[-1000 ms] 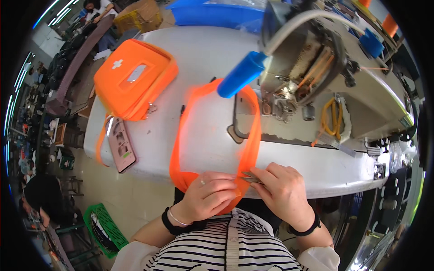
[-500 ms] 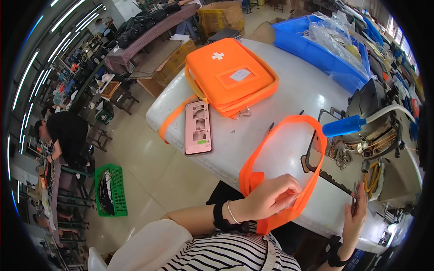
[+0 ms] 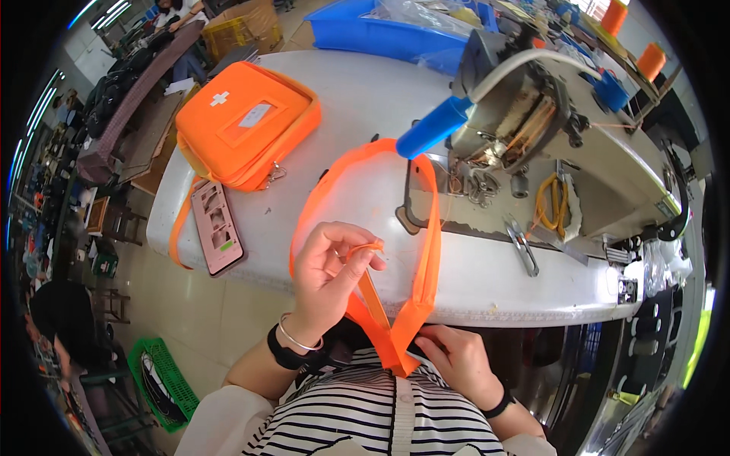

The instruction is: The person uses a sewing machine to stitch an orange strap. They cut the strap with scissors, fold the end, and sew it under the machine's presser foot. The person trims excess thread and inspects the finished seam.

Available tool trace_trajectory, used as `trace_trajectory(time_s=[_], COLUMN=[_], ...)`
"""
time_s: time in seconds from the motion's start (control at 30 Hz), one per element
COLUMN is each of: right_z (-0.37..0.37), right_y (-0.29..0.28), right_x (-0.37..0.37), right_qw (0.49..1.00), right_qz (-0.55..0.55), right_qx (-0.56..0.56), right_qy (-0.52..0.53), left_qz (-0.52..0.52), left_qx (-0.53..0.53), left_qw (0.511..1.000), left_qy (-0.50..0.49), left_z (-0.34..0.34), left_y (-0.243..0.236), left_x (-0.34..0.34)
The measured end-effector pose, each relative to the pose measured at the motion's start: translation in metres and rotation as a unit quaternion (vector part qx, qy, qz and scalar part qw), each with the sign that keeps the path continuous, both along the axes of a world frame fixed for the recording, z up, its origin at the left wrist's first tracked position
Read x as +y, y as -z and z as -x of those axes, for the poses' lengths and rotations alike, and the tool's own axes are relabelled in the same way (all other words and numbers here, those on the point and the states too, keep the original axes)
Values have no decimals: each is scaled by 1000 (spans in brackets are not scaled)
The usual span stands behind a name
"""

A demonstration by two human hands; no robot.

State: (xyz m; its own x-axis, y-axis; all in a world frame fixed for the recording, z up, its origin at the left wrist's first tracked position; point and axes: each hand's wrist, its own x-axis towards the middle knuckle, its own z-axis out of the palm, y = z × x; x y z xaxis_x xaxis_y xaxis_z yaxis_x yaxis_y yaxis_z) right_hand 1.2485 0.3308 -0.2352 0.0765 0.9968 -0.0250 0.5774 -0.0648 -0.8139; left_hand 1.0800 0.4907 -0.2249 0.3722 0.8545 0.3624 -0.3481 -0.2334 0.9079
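Observation:
A long orange webbing strap (image 3: 430, 254) forms a loop over the table edge and hangs down to my lap. My left hand (image 3: 327, 277) is closed in a pinch on one end of this strap, raised above the table's front edge. Close to the strap's lower fold is my right hand (image 3: 461, 365), its fingers loosely bent and thumb apart, with nothing seen in it. Thread snips (image 3: 522, 245) lie on the table to the right. An orange zippered case (image 3: 247, 125) with a white cross sits at the far left, beside a phone (image 3: 218, 228) with a lit screen.
A sewing machine (image 3: 601, 175) with a blue-sleeved part (image 3: 433, 127) takes up the right side. By it lie metal clasps (image 3: 480, 188) and yellow-handled scissors (image 3: 549, 201). A blue bin (image 3: 357, 30) stands behind, a green basket (image 3: 163, 384) on the floor. Another person (image 3: 181, 14) is at the far left.
My right hand has let go of the snips, which now rest on the table, and has come in toward the strap. My left hand has lifted the strap end. The view has swung right.

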Motion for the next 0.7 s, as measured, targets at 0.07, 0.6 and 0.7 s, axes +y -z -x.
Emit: trace_trajectory(time_s=[0.07,0.6,0.7], right_z=[5,-21,-25], right_y=[1,-20,-17], right_x=[4,17,28], right_qw=[993,990,975], right_qz=[86,-51,-153], right_qx=[79,-43,-114], right_qy=[7,124,113], left_qz=[-5,17,2], left_qx=[-4,65,64], left_qw=[1000,996,995], left_qy=[-10,65,71], left_z=[1,-15,-20], left_y=[-1,-6,-1], left_x=[-1,-4,-1])
